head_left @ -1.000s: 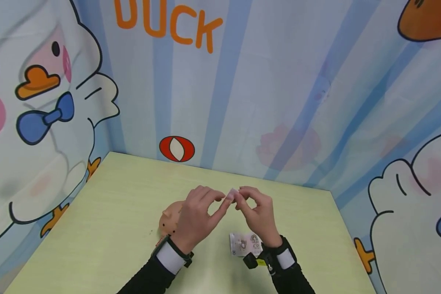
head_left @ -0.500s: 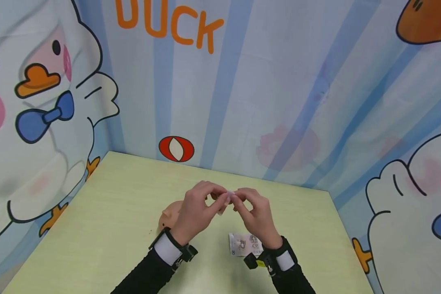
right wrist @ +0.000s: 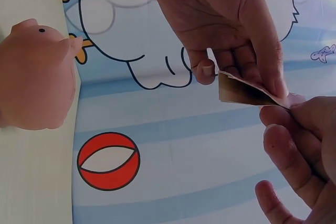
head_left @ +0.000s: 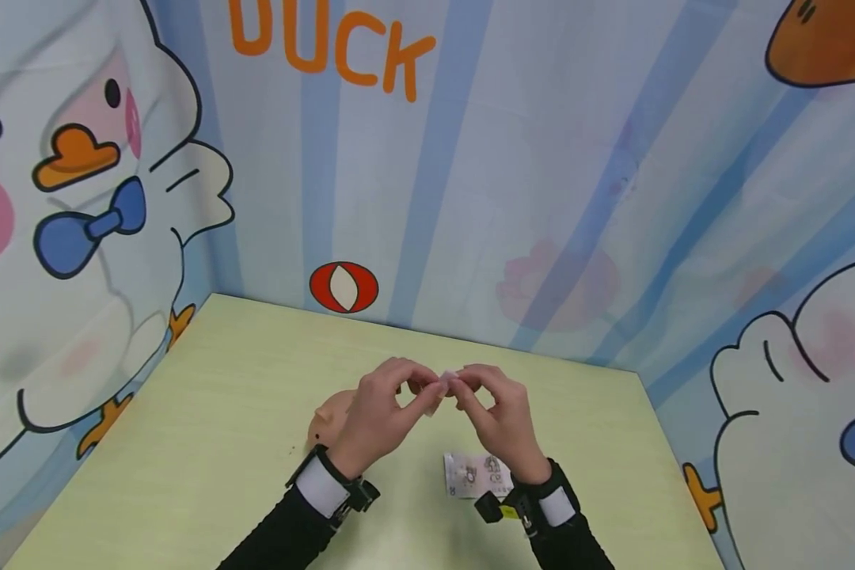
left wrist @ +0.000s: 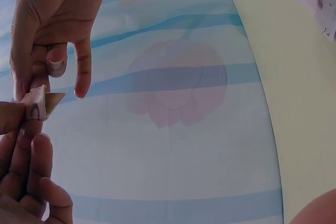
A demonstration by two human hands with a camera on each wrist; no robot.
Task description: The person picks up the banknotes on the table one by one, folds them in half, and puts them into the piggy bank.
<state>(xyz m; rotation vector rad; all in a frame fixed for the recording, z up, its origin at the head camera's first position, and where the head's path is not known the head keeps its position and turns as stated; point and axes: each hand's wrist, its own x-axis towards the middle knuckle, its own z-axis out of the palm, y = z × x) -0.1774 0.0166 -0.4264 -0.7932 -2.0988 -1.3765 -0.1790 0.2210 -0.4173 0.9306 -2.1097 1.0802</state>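
Observation:
A small folded paper note (head_left: pixel 447 381) is held up above the table between both hands. My left hand (head_left: pixel 378 416) pinches its left side between thumb and fingers. On its right side, the thumb and fingertips of my right hand (head_left: pixel 504 419) also pinch it. The right wrist view shows the folded note (right wrist: pixel 244 93) with one flap standing apart and a dark inner side. Behind the left hand, partly hidden, sits a pink piggy bank (right wrist: pixel 39 77) on the table. A flat printed note (head_left: pixel 473 475) lies below the right hand, partly covered by the wrist gear.
The pale yellow table (head_left: pixel 221 380) meets a printed cloth backdrop (head_left: pixel 541 158) at its back and sides. Tiny dark specks lie left of the piggy bank. Both wrists carry strapped cameras.
Both hands have come closer together around the folded note, the left hand's fingers shifting their hold on it. Over the last half second little has moved. The piggy bank and flat note stay put.

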